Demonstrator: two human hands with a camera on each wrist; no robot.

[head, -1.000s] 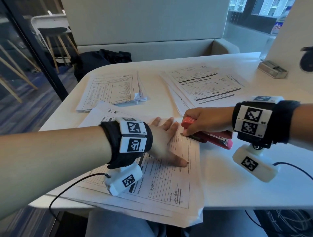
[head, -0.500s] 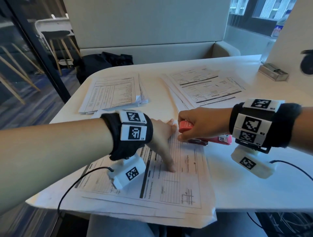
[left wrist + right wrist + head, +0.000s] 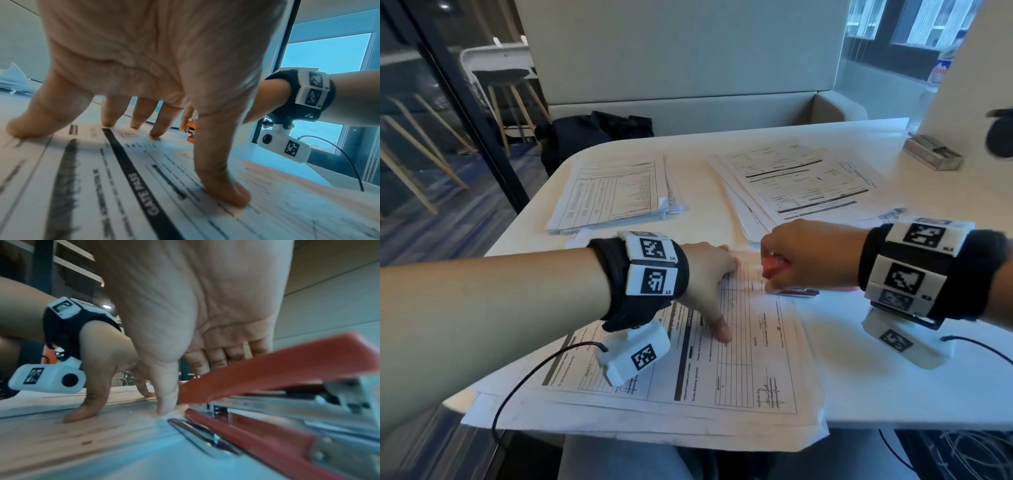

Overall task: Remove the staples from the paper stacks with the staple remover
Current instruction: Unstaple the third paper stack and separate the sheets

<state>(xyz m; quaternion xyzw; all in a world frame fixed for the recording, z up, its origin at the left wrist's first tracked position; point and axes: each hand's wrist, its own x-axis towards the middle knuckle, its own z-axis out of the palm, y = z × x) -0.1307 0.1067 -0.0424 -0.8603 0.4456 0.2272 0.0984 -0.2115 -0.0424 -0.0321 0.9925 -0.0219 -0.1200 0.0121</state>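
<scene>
A printed paper stack point(image 3: 750, 370) lies at the table's near edge, its front hanging over. My left hand point(image 3: 709, 284) presses down on it with spread, straight fingers point(image 3: 224, 186). My right hand point(image 3: 811, 257) grips a red stapler point(image 3: 775, 265) at the stack's far right corner, fingers curled over its top arm point(image 3: 277, 368) and thumb point(image 3: 167, 395) at its front. The stapler's metal base point(image 3: 205, 436) lies flat on the table beside the paper point(image 3: 61, 434). In the left wrist view only the stapler's orange tip point(image 3: 190, 129) shows past my fingers. No staple is visible.
Two more paper stacks lie farther back, one at the left point(image 3: 616, 195) and one at the right point(image 3: 798, 185). A small metal box point(image 3: 933, 156) sits at the far right. A black bag point(image 3: 599, 137) rests on the bench behind. Bare tabletop point(image 3: 893, 387) lies under my right wrist.
The near stack has been pulled closer and turned slightly. My left hand shifted from flat to fingertip pressing. My right hand with the stapler moved up to the stack's far corner.
</scene>
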